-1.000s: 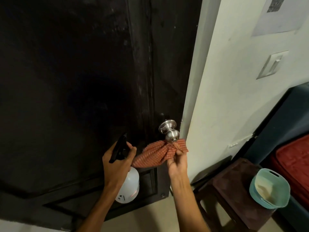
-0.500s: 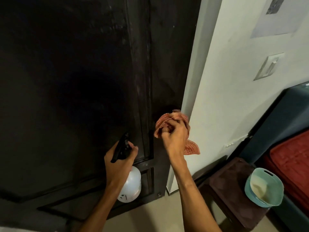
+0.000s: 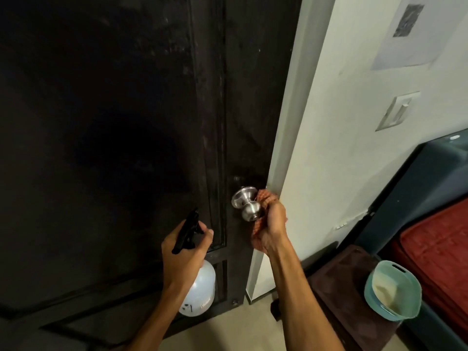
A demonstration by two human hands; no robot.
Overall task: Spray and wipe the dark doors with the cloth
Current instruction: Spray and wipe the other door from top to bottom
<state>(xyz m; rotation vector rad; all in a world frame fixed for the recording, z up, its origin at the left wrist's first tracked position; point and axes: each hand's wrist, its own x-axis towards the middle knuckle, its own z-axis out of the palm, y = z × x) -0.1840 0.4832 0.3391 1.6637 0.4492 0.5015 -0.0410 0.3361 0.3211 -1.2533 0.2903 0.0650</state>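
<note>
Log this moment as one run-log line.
step: wiping by knob | left hand: holds spray bottle | right hand: grips cloth beside door knob | dark door: shut

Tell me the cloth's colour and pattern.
Orange-red checked cloth, seen in the head view.

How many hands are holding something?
2. The left hand grips the white plastic spray bottle; the right hand grips the orange checked cloth beside the round steel doorknob.

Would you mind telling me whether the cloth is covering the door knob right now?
No, the metal door knob is bare, and the right hand holds the bunched cloth just beside it, by the door's edge.
</note>
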